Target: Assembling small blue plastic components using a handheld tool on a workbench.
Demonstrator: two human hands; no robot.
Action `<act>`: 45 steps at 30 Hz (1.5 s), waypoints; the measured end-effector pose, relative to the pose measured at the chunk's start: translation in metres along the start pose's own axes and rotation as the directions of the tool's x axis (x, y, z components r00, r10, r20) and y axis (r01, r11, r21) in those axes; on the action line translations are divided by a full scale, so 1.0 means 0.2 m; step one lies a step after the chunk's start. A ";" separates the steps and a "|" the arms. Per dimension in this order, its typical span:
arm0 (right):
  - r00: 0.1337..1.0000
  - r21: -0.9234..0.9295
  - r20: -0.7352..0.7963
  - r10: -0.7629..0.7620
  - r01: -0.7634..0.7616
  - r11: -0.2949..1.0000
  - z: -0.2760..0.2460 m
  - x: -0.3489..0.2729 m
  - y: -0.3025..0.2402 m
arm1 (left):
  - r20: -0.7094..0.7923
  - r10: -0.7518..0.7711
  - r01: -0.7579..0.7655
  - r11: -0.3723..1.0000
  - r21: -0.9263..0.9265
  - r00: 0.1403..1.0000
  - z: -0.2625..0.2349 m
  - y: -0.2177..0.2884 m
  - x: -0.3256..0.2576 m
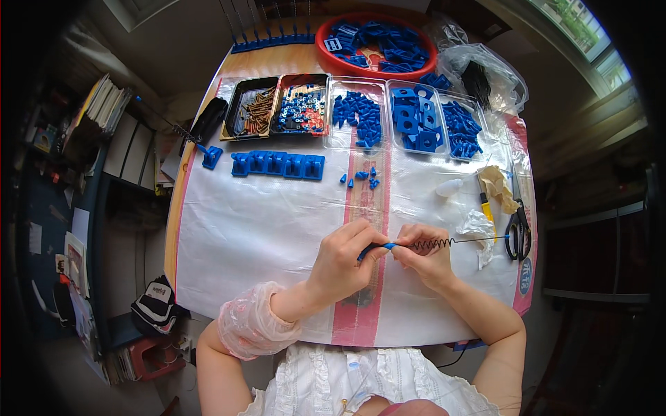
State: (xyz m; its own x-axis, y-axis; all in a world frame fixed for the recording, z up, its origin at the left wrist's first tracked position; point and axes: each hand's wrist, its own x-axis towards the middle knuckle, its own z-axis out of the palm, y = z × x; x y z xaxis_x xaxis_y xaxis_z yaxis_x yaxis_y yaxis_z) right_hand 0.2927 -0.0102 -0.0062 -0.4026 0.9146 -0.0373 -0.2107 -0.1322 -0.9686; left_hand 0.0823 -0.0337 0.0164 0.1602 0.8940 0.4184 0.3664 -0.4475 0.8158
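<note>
My left hand (pixel 350 258) pinches a small blue plastic piece (pixel 389 246) at the middle of the table's near part. Its fingers partly hide the piece. My right hand (pixel 427 258) is closed on the near end of a black coil spring (pixel 438 243), right against the blue piece. From the coil a straight wire runs right to a small blue tip (pixel 507 237) by the scissors. Beyond my hands lie several loose blue cone-shaped pieces (pixel 362 175). A row of blue plastic bases (pixel 277 165) stands farther left, with a single blue base (pixel 212 157) bearing a spring wire beside it.
Along the back are trays of brown screws (pixel 257 111), mixed small nuts (pixel 298 104), blue cones (pixel 357 114), blue plates (pixel 416 118) and small blue parts (pixel 461 128). Behind them sits a red basin (pixel 323 50). Black-handled scissors (pixel 525 243), a yellow-handled tool (pixel 487 208) and crumpled paper (pixel 477 229) lie right.
</note>
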 end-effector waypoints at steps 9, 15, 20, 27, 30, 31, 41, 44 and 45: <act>1.000 -0.002 0.009 0.008 -0.008 1.000 0.00 0.00 -0.01 | 0.002 -0.002 0.002 1.000 -0.010 1.000 0.00 -0.01 0.00; 1.000 -0.013 0.008 0.013 -0.013 1.000 0.01 0.00 -0.01 | 0.009 -0.011 0.011 1.000 -0.012 1.000 0.00 -0.01 -0.01; 1.000 -0.008 0.010 0.018 -0.018 1.000 0.01 0.00 -0.02 | 0.004 -0.009 0.009 1.000 -0.015 1.000 0.00 -0.01 -0.01; 1.000 -0.002 0.015 0.010 -0.010 1.000 0.01 0.00 -0.02 | -0.003 -0.007 0.006 1.000 -0.019 1.000 0.01 -0.01 -0.01; 1.000 -0.003 0.016 0.009 -0.009 1.000 0.01 0.00 -0.02 | -0.003 -0.009 0.009 1.000 -0.020 1.000 0.01 0.00 -0.01; 1.000 -0.004 0.017 0.009 -0.009 1.000 0.01 0.00 -0.02 | -0.003 -0.011 0.011 1.000 -0.021 1.000 0.01 0.00 -0.01; 1.000 -0.010 0.017 0.003 -0.003 1.000 0.01 0.00 -0.02 | 0.022 -0.054 0.055 0.998 -0.028 0.998 0.01 0.01 -0.01; 1.000 -0.004 0.015 0.009 -0.009 1.000 0.02 0.00 -0.02 | 0.024 -0.053 0.054 0.998 -0.024 0.998 0.01 0.01 -0.01; 1.000 -0.001 0.014 0.010 -0.010 1.000 0.01 0.00 -0.02 | 0.025 -0.055 0.056 0.998 -0.025 0.998 0.01 0.01 -0.01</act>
State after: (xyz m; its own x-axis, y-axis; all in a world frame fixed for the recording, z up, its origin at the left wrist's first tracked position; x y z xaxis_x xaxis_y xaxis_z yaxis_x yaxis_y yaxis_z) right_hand 0.2913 -0.0104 -0.0021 -0.4170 0.9078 -0.0438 -0.2053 -0.1411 -0.9685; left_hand 0.0838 -0.0365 0.0165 0.1627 0.9177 0.3624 0.3516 -0.3971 0.8477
